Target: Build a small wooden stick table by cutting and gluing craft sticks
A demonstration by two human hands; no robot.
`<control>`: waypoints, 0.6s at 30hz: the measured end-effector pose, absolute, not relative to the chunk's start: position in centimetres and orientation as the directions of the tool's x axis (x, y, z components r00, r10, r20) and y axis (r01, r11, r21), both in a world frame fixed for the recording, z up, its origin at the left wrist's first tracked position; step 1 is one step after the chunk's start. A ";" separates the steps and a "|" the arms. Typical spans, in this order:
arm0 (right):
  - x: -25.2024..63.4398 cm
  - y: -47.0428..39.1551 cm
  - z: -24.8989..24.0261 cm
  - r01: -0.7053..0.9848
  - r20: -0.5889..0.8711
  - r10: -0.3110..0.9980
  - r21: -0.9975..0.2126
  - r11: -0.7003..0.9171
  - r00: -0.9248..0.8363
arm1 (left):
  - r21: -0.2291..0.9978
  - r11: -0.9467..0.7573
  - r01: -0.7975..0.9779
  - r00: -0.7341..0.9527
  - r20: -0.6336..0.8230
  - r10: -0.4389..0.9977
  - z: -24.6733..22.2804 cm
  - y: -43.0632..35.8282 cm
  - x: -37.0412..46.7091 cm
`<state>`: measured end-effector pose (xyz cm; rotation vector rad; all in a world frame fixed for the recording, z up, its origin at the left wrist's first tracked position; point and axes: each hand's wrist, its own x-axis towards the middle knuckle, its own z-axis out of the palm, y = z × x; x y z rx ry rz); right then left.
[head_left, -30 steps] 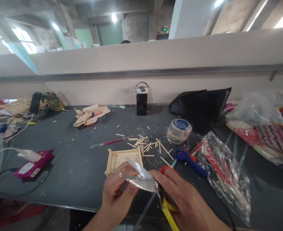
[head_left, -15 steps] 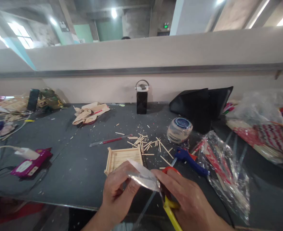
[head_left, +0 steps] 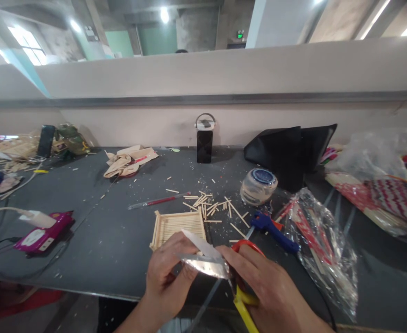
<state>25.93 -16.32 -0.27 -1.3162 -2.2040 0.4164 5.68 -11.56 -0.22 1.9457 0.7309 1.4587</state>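
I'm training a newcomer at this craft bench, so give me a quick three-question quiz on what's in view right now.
1. True or false: the left hand pinches a clear plastic piece.
2. What lies just beyond that hand on the table? A) wooden stick tray B) tape jar C) pink device
3. What colours are the handles of the scissors at the right hand?

Key: 1 true. 2 A, the wooden stick tray. 3 red and yellow.

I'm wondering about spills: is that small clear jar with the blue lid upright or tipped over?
Tipped. The small clear jar with the blue lid lies on its side on the dark grey table, its lid facing up and toward the back wall.
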 end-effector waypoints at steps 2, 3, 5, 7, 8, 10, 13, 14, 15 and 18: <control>26.0 -16.4 -0.3 0.710 0.262 0.884 -0.528 0.466 -0.386 | 0.735 -0.673 0.081 0.241 0.641 0.729 -0.3 -11.6 5.7; 26.0 -16.4 -0.2 0.707 0.255 0.885 -0.532 0.465 -0.390 | 0.735 -0.673 0.079 0.243 0.641 0.728 -0.2 -11.6 5.7; 26.0 -16.5 0.0 0.702 0.262 0.879 -0.530 0.476 -0.398 | 0.736 -0.673 0.073 0.259 0.638 0.725 -0.1 -11.7 5.6; 26.1 -16.5 0.2 0.701 0.294 0.870 -0.515 0.494 -0.397 | 0.738 -0.671 0.071 0.273 0.633 0.725 0.1 -11.7 5.6; 26.1 -16.5 0.2 0.702 0.317 0.862 -0.501 0.506 -0.395 | 0.739 -0.670 0.069 0.273 0.632 0.725 0.2 -11.7 5.6; 26.1 -16.4 0.1 0.707 0.363 0.843 -0.464 0.533 -0.397 | 0.744 -0.665 0.066 0.270 0.628 0.730 0.3 -11.8 5.6; 26.1 -16.4 -0.3 0.725 0.380 0.830 -0.419 0.547 -0.407 | 0.756 -0.650 0.079 0.282 0.608 0.742 0.3 -12.1 5.6; 26.1 -16.5 -0.5 0.731 0.371 0.834 -0.414 0.543 -0.409 | 0.759 -0.645 0.091 0.289 0.599 0.747 0.4 -12.2 5.6; 26.1 -16.6 -0.6 0.732 0.363 0.836 -0.414 0.541 -0.413 | 0.762 -0.638 0.110 0.294 0.588 0.753 0.4 -12.3 5.6; 26.2 -16.7 -0.9 0.735 0.313 0.856 -0.443 0.514 -0.411 | 0.765 -0.617 0.183 0.314 0.549 0.774 0.7 -12.3 5.5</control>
